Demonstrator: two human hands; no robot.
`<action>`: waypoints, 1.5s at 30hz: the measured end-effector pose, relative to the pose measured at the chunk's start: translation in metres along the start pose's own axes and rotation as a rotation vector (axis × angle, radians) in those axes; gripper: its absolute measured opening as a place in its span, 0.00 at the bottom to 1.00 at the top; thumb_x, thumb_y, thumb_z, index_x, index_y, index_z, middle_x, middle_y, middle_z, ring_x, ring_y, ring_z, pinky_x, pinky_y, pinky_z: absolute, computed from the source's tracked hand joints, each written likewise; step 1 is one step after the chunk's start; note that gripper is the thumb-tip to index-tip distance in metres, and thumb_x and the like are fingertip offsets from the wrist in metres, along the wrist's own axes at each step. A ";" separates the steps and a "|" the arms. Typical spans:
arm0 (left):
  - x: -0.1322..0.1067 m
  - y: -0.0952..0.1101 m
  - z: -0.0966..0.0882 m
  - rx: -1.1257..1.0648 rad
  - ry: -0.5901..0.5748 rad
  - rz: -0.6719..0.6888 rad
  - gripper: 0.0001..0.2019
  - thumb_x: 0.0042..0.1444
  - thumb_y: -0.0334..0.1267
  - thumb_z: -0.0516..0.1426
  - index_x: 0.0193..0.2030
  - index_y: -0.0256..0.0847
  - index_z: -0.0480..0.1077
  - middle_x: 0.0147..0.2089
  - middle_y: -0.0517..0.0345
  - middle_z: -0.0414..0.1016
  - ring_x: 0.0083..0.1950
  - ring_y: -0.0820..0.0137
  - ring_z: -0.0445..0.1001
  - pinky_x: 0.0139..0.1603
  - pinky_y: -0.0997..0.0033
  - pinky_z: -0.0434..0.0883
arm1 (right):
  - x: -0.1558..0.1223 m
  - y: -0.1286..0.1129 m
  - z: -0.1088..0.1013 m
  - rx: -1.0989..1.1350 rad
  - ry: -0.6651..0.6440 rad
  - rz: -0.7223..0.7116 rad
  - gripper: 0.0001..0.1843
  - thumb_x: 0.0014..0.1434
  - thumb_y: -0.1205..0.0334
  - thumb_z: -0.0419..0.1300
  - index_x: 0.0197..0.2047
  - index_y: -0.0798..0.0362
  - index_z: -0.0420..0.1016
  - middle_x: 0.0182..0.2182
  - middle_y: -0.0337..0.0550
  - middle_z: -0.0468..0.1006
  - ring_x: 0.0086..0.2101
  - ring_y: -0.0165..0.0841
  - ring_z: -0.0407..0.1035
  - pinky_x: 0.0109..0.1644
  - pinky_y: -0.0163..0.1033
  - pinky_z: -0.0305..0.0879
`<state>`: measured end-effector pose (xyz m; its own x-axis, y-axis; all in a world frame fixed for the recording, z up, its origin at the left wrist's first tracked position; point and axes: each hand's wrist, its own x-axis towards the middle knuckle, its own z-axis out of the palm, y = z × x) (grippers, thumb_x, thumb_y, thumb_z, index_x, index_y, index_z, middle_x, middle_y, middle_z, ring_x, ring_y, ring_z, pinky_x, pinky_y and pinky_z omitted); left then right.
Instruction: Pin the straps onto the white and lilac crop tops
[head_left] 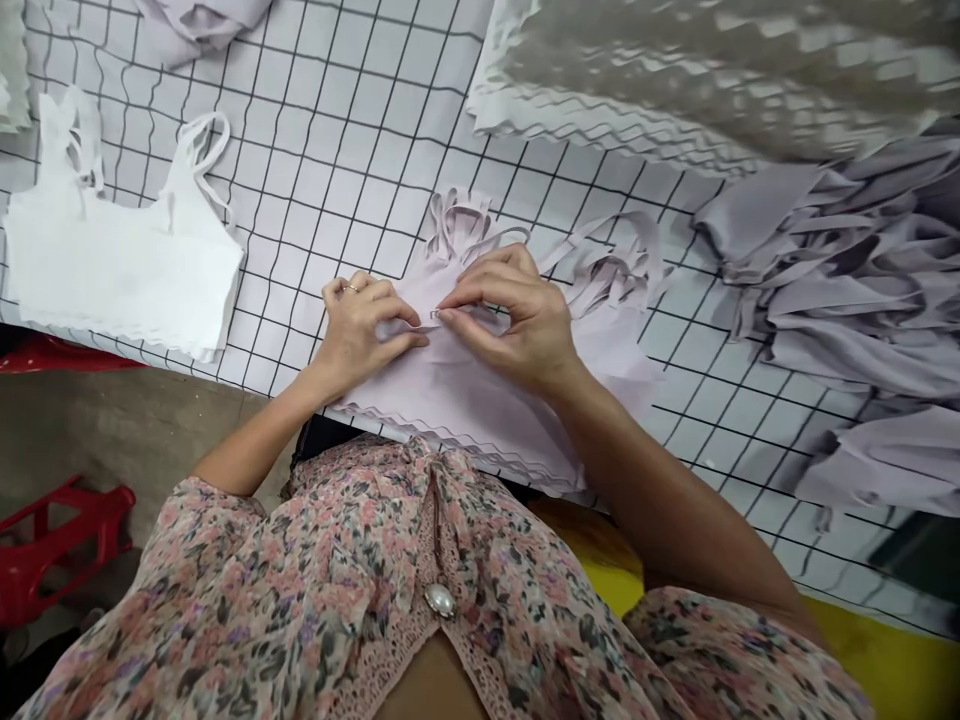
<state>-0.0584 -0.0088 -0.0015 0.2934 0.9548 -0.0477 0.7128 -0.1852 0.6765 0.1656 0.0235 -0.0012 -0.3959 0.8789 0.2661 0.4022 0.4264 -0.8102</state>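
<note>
A stack of lilac strappy crop tops (480, 370) with wavy hems lies on the table right in front of me. My left hand (371, 320) is closed in a pinch on the fabric of the uppermost top, thumb and index finger at a raised fold. Just to its right, my right hand (517, 320) pinches a small buckle-like strap piece (435, 313) between thumb and index finger. Its exact kind is too small to make out. Thin looped straps (461, 220) bunch up beyond my hands, and more straps (615, 270) lie to the right.
White strappy tops (124, 260) lie in a pile at the left. A tall stack of pale wavy-edged fabric (637, 90) stands at the back right, with heaped lilac garments (847, 270) beside it. The grid-patterned tablecloth (322, 150) covers the table. A red stool (60, 545) is below left.
</note>
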 end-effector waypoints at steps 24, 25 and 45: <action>-0.001 -0.001 0.009 -0.078 0.020 0.068 0.12 0.71 0.51 0.63 0.40 0.48 0.82 0.38 0.60 0.76 0.53 0.61 0.71 0.68 0.49 0.56 | -0.005 0.003 -0.001 -0.104 -0.133 -0.017 0.21 0.72 0.38 0.62 0.36 0.44 0.82 0.33 0.43 0.81 0.48 0.47 0.76 0.61 0.66 0.72; -0.001 -0.001 0.009 -0.078 0.020 0.064 0.12 0.71 0.51 0.63 0.40 0.48 0.82 0.38 0.60 0.75 0.53 0.61 0.71 0.68 0.49 0.56 | -0.005 0.003 -0.001 -0.102 -0.133 -0.020 0.22 0.72 0.37 0.62 0.37 0.44 0.82 0.33 0.43 0.81 0.48 0.47 0.76 0.61 0.66 0.72; 0.001 0.000 0.004 -0.076 -0.022 0.027 0.14 0.73 0.53 0.62 0.40 0.51 0.84 0.39 0.61 0.77 0.53 0.62 0.72 0.69 0.49 0.55 | -0.004 0.000 -0.009 -0.212 -0.238 -0.037 0.11 0.72 0.54 0.60 0.35 0.44 0.77 0.34 0.42 0.78 0.53 0.51 0.73 0.74 0.79 0.45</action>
<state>-0.0555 -0.0089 -0.0051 0.3266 0.9441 -0.0442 0.6541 -0.1920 0.7316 0.1743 0.0220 0.0025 -0.5856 0.7978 0.1432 0.5369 0.5141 -0.6689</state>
